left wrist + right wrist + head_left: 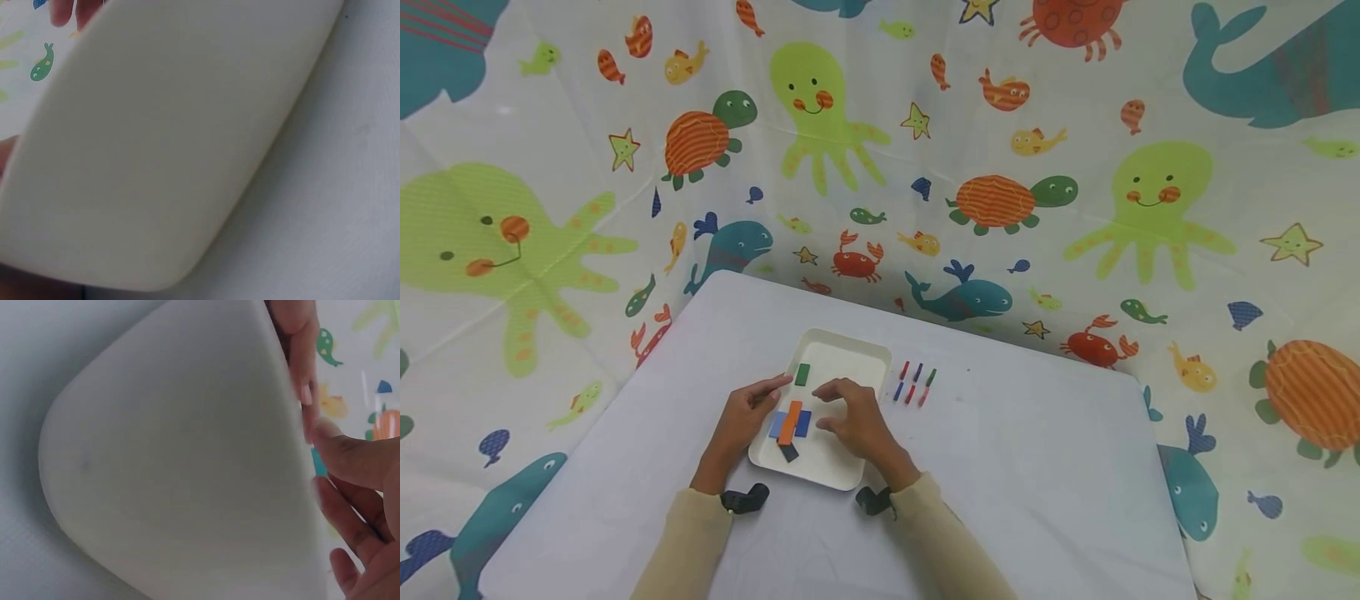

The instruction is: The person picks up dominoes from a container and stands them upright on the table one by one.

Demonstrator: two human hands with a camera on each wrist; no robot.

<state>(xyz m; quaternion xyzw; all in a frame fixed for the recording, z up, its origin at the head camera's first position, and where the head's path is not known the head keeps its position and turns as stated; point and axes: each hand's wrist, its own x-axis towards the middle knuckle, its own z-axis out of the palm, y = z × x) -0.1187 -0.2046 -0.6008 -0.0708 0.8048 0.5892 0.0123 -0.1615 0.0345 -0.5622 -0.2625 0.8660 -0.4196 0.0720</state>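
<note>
A white tray (832,358) on the table holds small flat blocks. An orange block (790,423) lies across a light blue block (776,425) and a dark blue block (803,423). A dark block (787,451) sits at its lower end, and a green block (802,375) lies farther up the tray. My left hand (737,425) is over the left rim, fingers stretched toward the green block, holding nothing. Above the tray's right half hovers my right hand (859,423), fingers bent, thumb apart and nothing between them. The wrist views mostly show the tray's outer wall (162,150).
Several short coloured sticks (914,383) lie in two rows right of the tray. White cloth covers the table (1045,467). A curtain printed with sea animals (880,225) hangs behind it. Each wrist wears a black device (747,499).
</note>
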